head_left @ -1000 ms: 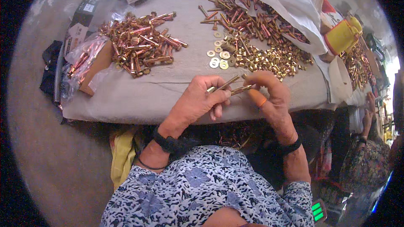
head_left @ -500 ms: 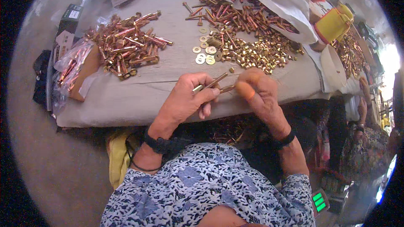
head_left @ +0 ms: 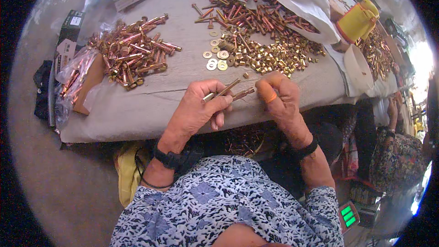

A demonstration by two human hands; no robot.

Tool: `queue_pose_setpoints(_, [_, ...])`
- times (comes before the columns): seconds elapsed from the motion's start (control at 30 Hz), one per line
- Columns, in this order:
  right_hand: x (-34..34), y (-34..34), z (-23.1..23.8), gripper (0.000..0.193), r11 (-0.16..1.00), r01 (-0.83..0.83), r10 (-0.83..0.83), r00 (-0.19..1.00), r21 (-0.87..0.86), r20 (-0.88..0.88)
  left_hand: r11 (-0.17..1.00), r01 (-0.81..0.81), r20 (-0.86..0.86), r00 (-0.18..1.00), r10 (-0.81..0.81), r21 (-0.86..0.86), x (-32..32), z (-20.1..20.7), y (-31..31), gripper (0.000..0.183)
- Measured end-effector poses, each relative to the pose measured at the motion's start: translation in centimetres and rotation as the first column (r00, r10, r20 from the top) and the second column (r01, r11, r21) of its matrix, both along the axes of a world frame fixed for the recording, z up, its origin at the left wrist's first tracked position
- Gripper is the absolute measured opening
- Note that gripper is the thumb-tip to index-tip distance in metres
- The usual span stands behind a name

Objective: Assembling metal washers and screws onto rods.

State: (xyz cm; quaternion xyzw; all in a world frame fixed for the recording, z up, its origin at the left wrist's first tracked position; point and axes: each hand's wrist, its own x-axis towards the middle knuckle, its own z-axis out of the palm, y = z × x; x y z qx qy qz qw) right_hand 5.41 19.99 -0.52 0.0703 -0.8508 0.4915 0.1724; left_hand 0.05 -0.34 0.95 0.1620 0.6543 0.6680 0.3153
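My left hand is closed around a few golden metal bolts above the table's near edge. Their ends stick out to the right, past the thumb. Just right of those ends is my right hand, with orange covers on its thumb and a fingertip. Its fingers are curled and pinched together; anything between them is hidden. Beyond it lies a heap of small brass-coloured nuts or sleeves, with one loose piece close by. Flat washers lie left of the heap.
Assembled-looking bolts form a pile at left, beside an open cardboard box. More bolts spill from a white sack at the back. A yellow container and white bowl stand right. Another person's arm shows far right.
My right fingers have drawn slightly away from the bolt ends, which now show more fully. My left hand keeps its hold. The whole view has shifted a little.
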Motion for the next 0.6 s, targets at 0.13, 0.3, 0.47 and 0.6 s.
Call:
queue_pose_setpoints(0.13, [-0.7, -1.1, 0.4, 0.010, 0.994, -0.063, 0.086, 0.949, 0.085, -0.304, 1.000, -0.006, 0.027, 1.000, 0.005, 0.022, 0.0, 0.1, -0.1, 0.011])
queue_pose_setpoints(0.3, [-0.1, 0.2, -0.8, 0.011, 0.998, -0.047, 0.049, 0.997, 0.036, -0.054, 1.000, 0.024, 0.011, 1.000, -0.024, 0.016, -0.1, 0.1, -0.3, 0.012])
queue_pose_setpoints(0.47, [-1.5, -1.8, 0.6, 0.009, 0.992, -0.094, 0.117, 0.927, 0.080, -0.356, 0.999, -0.013, 0.075, 0.997, 0.009, 0.048, -0.2, 0.4, -0.8, 0.011])
queue_pose_setpoints(0.6, [-1.2, -1.1, 0.6, 0.012, 0.977, -0.196, 0.200, 0.979, 0.084, -0.046, 1.000, -0.011, 0.087, 0.996, 0.009, 0.025, -0.6, 1.3, -2.3, 0.010])
